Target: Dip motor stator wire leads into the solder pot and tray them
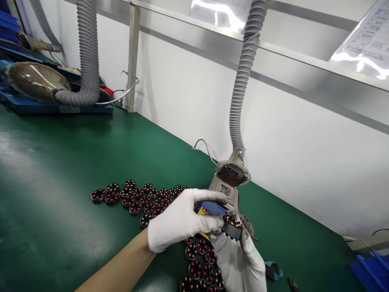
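Observation:
Both my hands wear white gloves. My right hand (238, 259) comes up from the bottom edge and pinches a small round motor stator (232, 227), black with copper and red windings. My left hand (182, 219) reaches in from the lower left, its fingers curled, with the fingertips on the same stator. Right behind the hands stand a blue and yellow device (209, 209) and the fume extractor nozzle (229, 182). Several more stators (142, 198) lie in rows on the green mat (54, 182) to the left, and another group (200, 263) lies under my hands.
A grey corrugated hose (243, 81) rises from the nozzle along the white wall. A second hose (88, 52) with a wide hood (33, 81) sits at the far left on a blue tray. Blue bins (373, 267) stand at the lower right.

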A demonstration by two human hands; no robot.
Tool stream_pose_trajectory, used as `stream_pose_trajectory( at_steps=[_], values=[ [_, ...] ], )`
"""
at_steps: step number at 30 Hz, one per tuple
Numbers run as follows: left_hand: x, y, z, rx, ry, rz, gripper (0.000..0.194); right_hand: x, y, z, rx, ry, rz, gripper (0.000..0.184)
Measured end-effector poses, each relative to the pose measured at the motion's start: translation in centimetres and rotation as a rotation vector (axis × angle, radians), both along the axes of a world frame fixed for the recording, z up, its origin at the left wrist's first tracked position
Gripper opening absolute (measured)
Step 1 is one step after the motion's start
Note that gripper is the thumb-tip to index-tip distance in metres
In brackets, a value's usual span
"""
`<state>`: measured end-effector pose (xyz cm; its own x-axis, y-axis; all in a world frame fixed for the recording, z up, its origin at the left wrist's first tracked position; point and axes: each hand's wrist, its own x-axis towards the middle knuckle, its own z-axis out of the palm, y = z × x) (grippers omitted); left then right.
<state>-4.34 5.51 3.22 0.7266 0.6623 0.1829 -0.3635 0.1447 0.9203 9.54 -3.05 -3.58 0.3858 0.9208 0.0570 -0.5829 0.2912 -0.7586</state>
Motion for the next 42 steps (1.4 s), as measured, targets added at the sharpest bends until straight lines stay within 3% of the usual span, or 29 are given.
stream_pose_trajectory(
  at_steps=[6, 9, 13, 17, 20, 24, 26, 29, 31, 34, 37, 40, 42],
  values=[
    [1.0, 0.0, -0.2, 0.188, -0.067, 0.010, 0.010, 0.7, 0.2, -1.2, -0.027, -0.098, -0.183, 0.031],
    [0.5, 0.1, 0.0, 0.166, -0.085, 0.004, 0.010, 0.1, 0.0, -0.9, -0.011, -0.080, -0.139, 0.034],
    [-0.2, 0.4, 0.2, 0.105, 0.012, -0.075, 0.026, -0.2, -0.4, -0.5, -0.035, -0.091, -0.094, 0.041],
    [0.3, 0.2, 0.1, 0.105, -0.040, -0.091, 0.015, 0.9, -0.4, -0.8, -0.061, -0.225, -0.168, 0.039],
    [0.7, -0.2, -0.2, 0.105, -0.107, -0.022, 0.010, 1.5, -0.2, -0.7, -0.075, -0.324, -0.101, 0.040],
    [0.0, -0.3, 0.0, 0.116, -0.205, 0.146, 0.003, 0.5, 0.2, 0.3, -0.064, -0.267, -0.099, 0.038],
    [-0.7, 0.0, 0.3, 0.130, -0.185, 0.225, 0.001, -0.1, 0.4, 0.9, -0.043, -0.259, -0.012, 0.038],
    [-1.0, 0.6, 0.6, 0.203, 0.007, 0.123, 0.015, -0.7, 0.4, 1.2, -0.008, -0.236, 0.048, 0.035],
    [-0.6, 0.6, 0.5, 0.220, 0.086, 0.013, 0.020, -0.8, 0.4, 0.8, 0.017, -0.159, -0.059, 0.035],
    [0.3, 0.1, 0.1, 0.269, 0.004, 0.039, 0.018, -0.4, 0.3, -0.1, 0.019, -0.189, -0.186, 0.043],
    [0.4, -0.4, -0.3, 0.315, -0.120, 0.115, 0.011, -0.1, 0.4, -0.2, -0.006, -0.404, -0.415, 0.043],
    [0.0, -0.3, -0.4, 0.197, -0.188, 0.238, 0.006, -0.9, 0.5, 0.4, 0.063, -0.627, -0.756, 0.038],
    [-0.1, -0.1, -0.4, 0.097, -0.149, 0.206, 0.020, -2.0, 0.7, 0.7, 0.161, -0.804, -0.939, 0.034]
  ],
)
